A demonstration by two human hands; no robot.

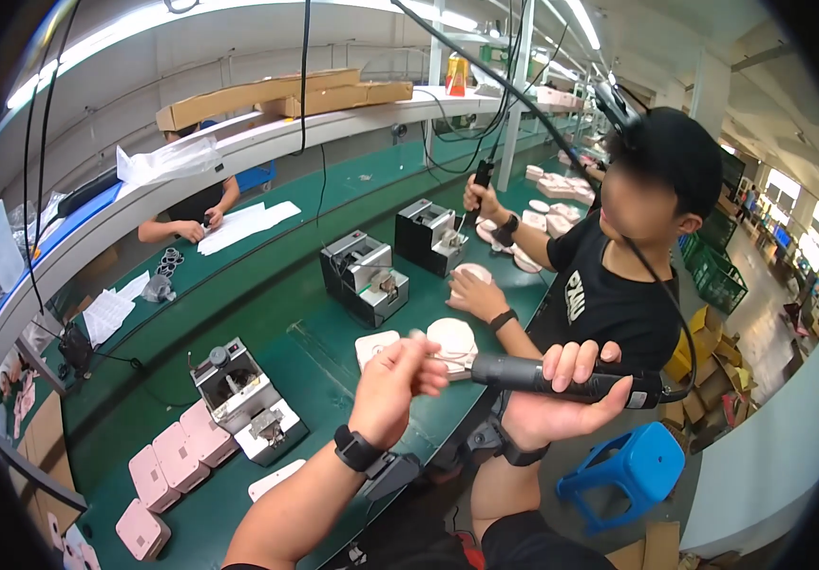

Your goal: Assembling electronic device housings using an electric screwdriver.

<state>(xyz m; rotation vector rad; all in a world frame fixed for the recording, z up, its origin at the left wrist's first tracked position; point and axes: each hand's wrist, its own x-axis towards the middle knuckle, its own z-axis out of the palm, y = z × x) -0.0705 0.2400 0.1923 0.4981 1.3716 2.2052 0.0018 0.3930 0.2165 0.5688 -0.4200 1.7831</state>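
My right hand [566, 399] is wrapped round a black electric screwdriver [514, 372], held level with its bit pointing left and its cable leaving the rear end. Close to the bit is my left hand [398, 375], its fingers curled together; anything small in them is too blurred to make out. Just beyond my hands lie a pale pink square casing [371, 344] and a pale rounded piece [451, 334] on the green bench. Black bands circle both my wrists.
Metal feeder machines [248, 399] stand along the green bench [324, 380]. Pink square casings [181, 456] lie at the near left. On the right a co-worker [619, 256] holds another screwdriver [482, 180]. A blue stool [628, 465] stands below; cables hang overhead.
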